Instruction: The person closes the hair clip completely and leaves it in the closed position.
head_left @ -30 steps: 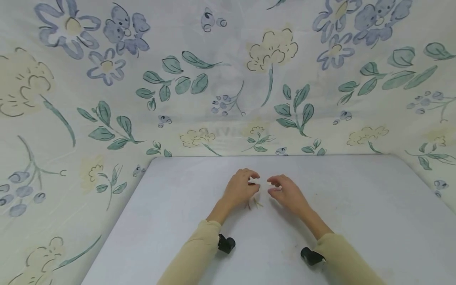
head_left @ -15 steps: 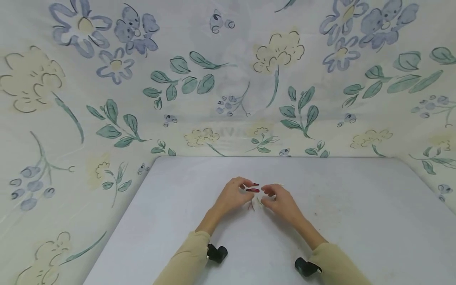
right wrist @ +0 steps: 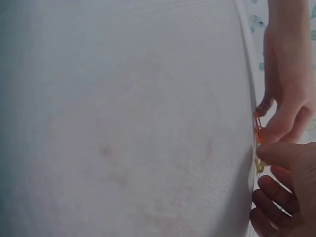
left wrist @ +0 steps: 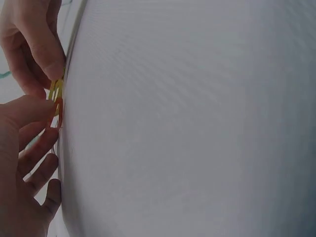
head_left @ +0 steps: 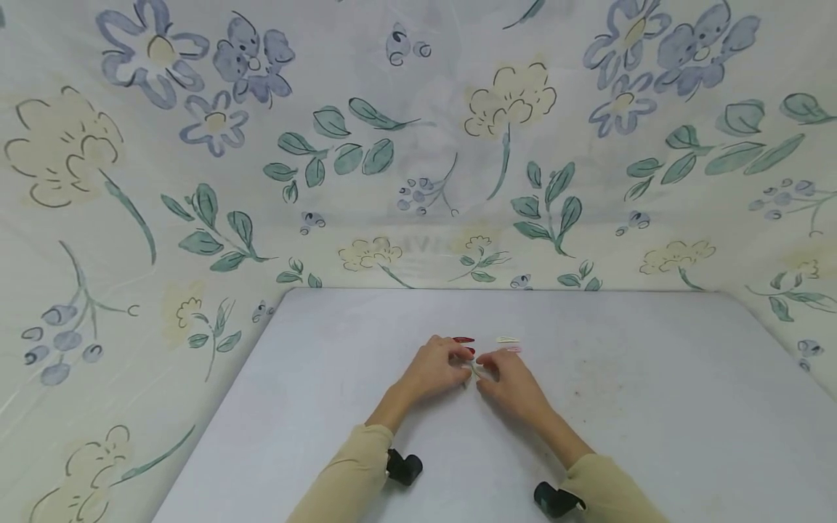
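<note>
My left hand (head_left: 437, 369) and right hand (head_left: 513, 379) meet low over the white table. In the left wrist view, the left thumb and forefinger pinch an orange snap hair clip (left wrist: 60, 114). Directly beside it, the right thumb and fingers hold a yellow snap hair clip (left wrist: 52, 90). Both the orange clip (right wrist: 258, 129) and the yellow clip (right wrist: 259, 167) show in the right wrist view, partly covered by fingertips. Beyond the left fingers lie two red hair clips (head_left: 463, 339), one partly hidden. A pale yellow clip (head_left: 508, 339) and a pink clip (head_left: 514, 349) lie behind the right hand.
The white table (head_left: 327, 341) runs back to a floral-patterned cloth (head_left: 418, 211) that also rises at the left side. Small dark specks (head_left: 577, 393) dot the surface to the right. Black cameras (head_left: 405, 467) sit at both wrists.
Both hands have come slightly toward me and closer together over the clips. The left fingers have moved off the red clips, and the pale yellow and pink clips have come into sight.
</note>
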A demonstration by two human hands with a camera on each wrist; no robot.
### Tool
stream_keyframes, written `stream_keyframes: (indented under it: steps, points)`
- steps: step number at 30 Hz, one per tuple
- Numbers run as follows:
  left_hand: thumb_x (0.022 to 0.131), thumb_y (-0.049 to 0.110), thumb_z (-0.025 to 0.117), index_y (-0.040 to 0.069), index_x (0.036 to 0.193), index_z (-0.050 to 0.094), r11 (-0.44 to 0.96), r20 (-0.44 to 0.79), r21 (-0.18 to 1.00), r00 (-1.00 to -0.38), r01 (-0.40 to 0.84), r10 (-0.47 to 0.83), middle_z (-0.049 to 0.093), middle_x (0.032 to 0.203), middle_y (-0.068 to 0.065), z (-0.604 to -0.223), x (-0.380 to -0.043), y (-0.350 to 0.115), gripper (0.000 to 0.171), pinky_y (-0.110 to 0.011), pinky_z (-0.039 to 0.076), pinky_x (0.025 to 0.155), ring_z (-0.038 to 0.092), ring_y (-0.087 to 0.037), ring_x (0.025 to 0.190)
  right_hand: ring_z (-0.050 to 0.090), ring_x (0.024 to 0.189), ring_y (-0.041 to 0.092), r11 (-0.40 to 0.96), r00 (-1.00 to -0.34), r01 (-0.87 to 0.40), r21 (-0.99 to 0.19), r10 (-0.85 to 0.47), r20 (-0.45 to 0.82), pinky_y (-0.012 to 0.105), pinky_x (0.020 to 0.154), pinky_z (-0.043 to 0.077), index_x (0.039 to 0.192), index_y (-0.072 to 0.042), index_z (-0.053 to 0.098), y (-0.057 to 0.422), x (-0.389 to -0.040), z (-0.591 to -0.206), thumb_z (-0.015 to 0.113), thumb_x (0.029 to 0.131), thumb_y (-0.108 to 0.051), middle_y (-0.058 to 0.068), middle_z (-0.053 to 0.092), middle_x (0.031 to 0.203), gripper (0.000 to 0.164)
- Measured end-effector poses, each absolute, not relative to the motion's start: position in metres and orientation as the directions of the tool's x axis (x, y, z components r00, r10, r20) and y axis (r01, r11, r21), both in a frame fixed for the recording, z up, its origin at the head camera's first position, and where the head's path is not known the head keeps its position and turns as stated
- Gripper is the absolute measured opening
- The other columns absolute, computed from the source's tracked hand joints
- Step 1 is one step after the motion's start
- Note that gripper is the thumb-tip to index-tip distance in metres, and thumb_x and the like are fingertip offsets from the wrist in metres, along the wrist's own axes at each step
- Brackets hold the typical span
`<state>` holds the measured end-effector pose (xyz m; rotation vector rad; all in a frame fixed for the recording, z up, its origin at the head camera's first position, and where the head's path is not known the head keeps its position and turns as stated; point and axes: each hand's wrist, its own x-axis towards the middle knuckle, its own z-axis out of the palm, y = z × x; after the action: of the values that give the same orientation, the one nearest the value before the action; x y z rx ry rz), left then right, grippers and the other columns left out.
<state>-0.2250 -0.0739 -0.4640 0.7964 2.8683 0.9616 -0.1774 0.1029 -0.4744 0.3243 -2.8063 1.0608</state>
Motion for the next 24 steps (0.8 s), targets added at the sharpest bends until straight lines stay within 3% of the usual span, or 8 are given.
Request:
stream_keyframes:
  steps: [12,24]
  points:
    - [0.081,0.022,0.073,0.017,0.084,0.073,0.716,0.184,0.471,-0.851,0.516,0.492,0.068,0.099,0.003,-0.4655,-0.2262,-0.0703,0.006,-0.041,0.044,0.078,0.053,-0.02,0.093,0.062,0.1,0.028,0.76,-0.959,-0.276,-0.588,-0.179,0.218,0.046,0.094,0.049,0.099,-0.004,0.072,0.1023,-0.1754,-0.4725,0.076,0.081,-0.003,0.009,0.066,0.102,0.018]
    - [0.081,0.021,0.074,0.021,0.081,0.069,0.712,0.145,0.497,-0.856,0.496,0.495,0.066,0.096,0.004,-0.4644,-0.2269,-0.0718,0.005,-0.04,0.042,0.08,0.051,-0.019,0.094,0.063,0.095,0.025,0.756,-0.96,-0.272,-0.595,-0.171,0.222,0.043,0.089,0.05,0.093,-0.005,0.073,0.1028,-0.1773,-0.4733,0.07,0.085,0.001,0.006,0.065,0.094,0.01]
